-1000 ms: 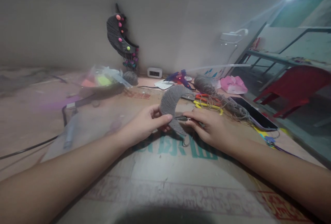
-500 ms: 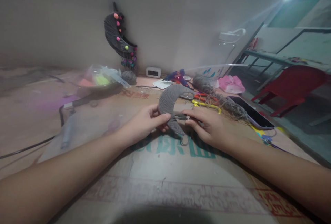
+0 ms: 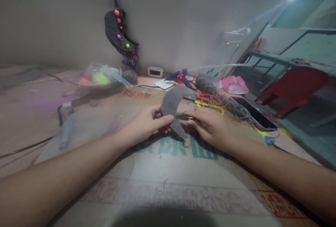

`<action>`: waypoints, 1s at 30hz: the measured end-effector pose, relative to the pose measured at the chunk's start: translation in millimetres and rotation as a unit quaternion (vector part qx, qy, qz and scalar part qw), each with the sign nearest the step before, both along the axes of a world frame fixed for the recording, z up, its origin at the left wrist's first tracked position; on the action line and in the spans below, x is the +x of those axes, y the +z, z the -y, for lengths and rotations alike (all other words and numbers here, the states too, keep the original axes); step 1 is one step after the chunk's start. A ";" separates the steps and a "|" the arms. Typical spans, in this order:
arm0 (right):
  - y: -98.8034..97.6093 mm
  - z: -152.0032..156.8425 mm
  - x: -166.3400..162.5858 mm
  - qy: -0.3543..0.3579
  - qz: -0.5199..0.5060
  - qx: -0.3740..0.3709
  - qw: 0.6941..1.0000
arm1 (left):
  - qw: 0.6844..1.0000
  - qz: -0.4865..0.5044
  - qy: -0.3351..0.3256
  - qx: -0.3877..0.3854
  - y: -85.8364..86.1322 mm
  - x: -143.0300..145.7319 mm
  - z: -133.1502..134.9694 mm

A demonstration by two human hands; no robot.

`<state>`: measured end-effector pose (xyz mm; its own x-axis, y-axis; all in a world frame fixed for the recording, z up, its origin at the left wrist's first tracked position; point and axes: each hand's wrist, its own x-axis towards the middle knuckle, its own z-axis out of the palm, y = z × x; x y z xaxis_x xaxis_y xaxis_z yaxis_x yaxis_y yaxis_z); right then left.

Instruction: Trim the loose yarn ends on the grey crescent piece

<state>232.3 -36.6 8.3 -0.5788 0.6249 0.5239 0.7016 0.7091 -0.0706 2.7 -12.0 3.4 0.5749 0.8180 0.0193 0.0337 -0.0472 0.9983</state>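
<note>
A crescent wrapped in grey yarn (image 3: 170, 103) is held upright above the cardboard, its hollow side facing right. My left hand (image 3: 154, 122) grips its lower left part, thumb across the front and fingers behind. From the right, my right hand (image 3: 206, 123) pinches a slim dark grey thing (image 3: 182, 117) whose far end meets the crescent's inner edge by my left thumb. Whether that is a small tool or bunched yarn I cannot tell. A loose yarn end (image 3: 187, 143) curls below the crescent's lower tip.
Behind my hands are scissors with orange handles (image 3: 208, 97), a yellow-handled tool (image 3: 210, 106), tangled yarn (image 3: 237, 108), a blue glue gun (image 3: 180, 77) and a phone (image 3: 253, 113). A decorated crescent (image 3: 112, 33) hangs on the wall. A bowl (image 3: 101, 86) stands left.
My right hand and the slim dark grey thing have shifted slightly left, closer to the crescent's inner edge. My left hand keeps its hold, and the crescent is almost unmoved.
</note>
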 end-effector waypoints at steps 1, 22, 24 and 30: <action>0.0 -0.2 0.0 0.002 0.002 0.004 1.000 | 1.000 -0.001 0.000 0.000 0.5 0.0 0.4; 0.8 0.6 2.0 -0.006 0.007 -0.019 1.000 | 1.000 0.006 0.019 -0.011 -1.8 0.6 -0.6; -0.3 0.0 1.9 -0.008 0.006 -0.013 1.000 | 1.000 0.003 0.021 -0.007 -1.8 0.8 -0.7; 2.1 1.4 0.0 -0.019 0.019 -0.018 0.999 | 1.000 -0.006 0.023 -0.007 -1.5 0.5 -1.4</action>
